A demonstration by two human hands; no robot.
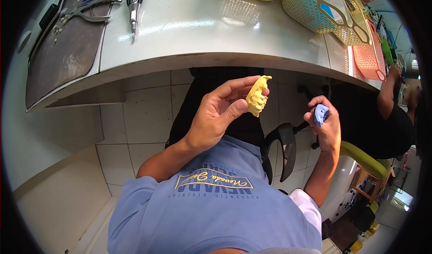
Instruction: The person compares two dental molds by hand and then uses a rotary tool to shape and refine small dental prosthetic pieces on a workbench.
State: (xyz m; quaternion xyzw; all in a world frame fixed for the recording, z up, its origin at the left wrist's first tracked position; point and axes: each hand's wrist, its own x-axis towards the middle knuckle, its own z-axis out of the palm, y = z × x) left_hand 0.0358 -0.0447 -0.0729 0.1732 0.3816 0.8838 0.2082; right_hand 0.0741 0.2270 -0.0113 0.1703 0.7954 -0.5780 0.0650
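Between the thumb and fingers of my left hand (216, 111) is a yellow dental cast (258, 96), its row of moulded teeth facing right. I hold it up over my lap, just off the table's front edge. Farther right, my right hand (327, 127) is closed round a smaller blue dental cast (321, 115), and tooth shapes show on its exposed side. The two casts are well apart. Part of the blue one is hidden in my palm and fingers.
On the white table (180, 38) lie a handpiece (134, 8), pliers (92, 11) and a dark mat (67, 60) at the left. Perforated baskets (310, 17) stand at the back right. An armrest (285, 150) is beside my lap. Another person (373, 114) sits at the far right.
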